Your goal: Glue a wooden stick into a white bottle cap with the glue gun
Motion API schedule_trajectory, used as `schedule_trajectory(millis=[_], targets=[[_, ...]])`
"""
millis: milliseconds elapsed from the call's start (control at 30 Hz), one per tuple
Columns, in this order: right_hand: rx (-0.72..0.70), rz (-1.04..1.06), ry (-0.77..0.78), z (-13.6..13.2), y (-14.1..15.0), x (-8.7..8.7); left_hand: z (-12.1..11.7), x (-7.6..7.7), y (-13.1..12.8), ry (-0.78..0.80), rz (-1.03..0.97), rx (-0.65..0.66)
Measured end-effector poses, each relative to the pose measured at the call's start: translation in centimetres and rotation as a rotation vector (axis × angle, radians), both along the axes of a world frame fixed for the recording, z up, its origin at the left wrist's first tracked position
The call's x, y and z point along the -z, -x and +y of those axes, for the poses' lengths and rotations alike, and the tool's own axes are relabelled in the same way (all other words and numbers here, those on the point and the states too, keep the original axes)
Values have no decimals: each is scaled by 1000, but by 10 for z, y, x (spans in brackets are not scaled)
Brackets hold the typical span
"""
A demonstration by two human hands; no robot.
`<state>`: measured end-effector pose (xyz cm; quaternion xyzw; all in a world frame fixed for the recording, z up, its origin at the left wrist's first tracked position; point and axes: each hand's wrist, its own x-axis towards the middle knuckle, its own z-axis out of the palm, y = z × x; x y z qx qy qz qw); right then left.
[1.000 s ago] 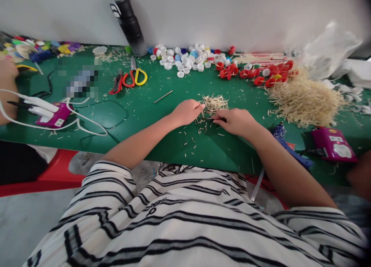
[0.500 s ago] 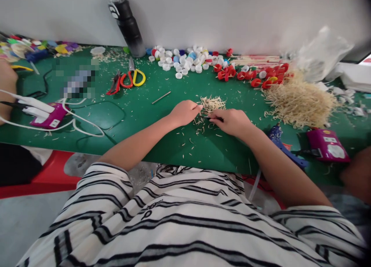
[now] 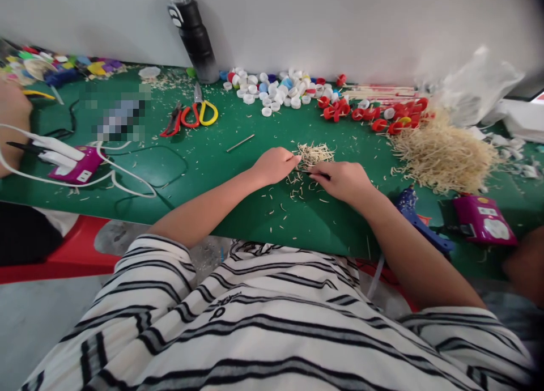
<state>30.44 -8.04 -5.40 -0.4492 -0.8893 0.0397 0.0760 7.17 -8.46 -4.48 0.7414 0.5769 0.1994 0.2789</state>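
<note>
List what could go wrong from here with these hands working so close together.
The dark tool in the right hand points toward the left hand, so a slip might catch the fingers. The right forearm passes close to the blue glue gun, which it could knock. Both hands are beside the small pile of pale slivers and may scatter it.

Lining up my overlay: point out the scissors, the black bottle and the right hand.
Scissors (image 3: 208, 114): head view, yellow handle loop.
Black bottle (image 3: 198, 45): head view, middle of body.
Right hand (image 3: 344, 180): head view, back.
</note>
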Motion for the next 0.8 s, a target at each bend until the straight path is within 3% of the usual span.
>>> schedule_trajectory(millis=[300, 600, 800], targets=[[14, -113, 82, -1, -6, -3, 4, 4, 2, -11, -32, -3], [14, -60, -14, -2, -1, 0, 4, 5, -1, -29, -6, -27], [43, -118, 76, -1, 0, -5, 3, 6, -2, -18, 35, -18]])
